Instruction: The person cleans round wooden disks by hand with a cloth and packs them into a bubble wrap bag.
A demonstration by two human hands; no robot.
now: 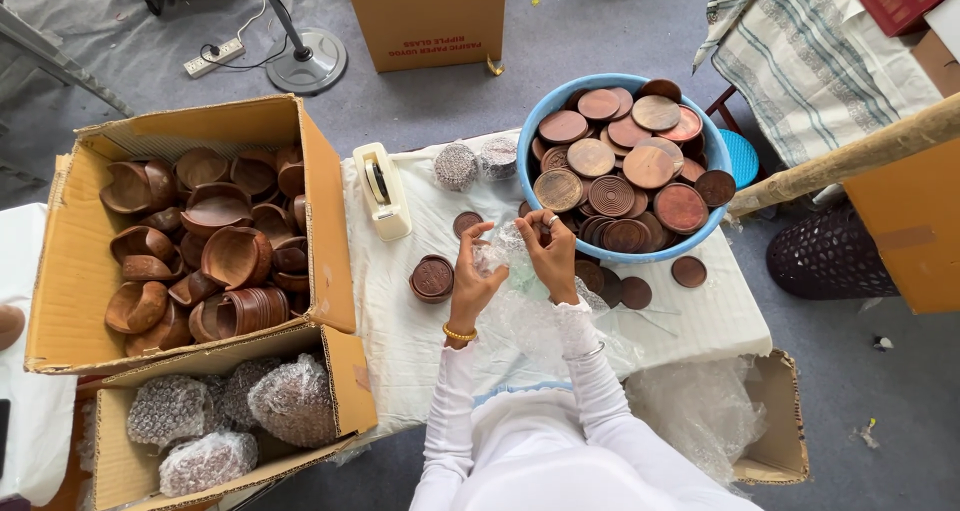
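My left hand (474, 274) and my right hand (551, 253) are raised over a small white-covered table (700, 321), both gripping a sheet of clear bubble wrap (510, 256) that trails down toward my lap. Whether something is inside the wrap I cannot tell. A round brown wooden lidded piece (432, 277) lies just left of my left hand. Right behind my right hand stands a blue basin (530, 146) heaped with round wooden discs (625, 166). A few loose discs (688, 271) lie on the cloth beside it.
A white tape dispenser (383, 191) and two bubble-wrapped bundles (456, 166) sit at the table's back. On the left, an open cardboard box (320, 191) holds wooden bowls; below it another box (350, 381) holds wrapped bundles. A carton, fan base and power strip stand behind.
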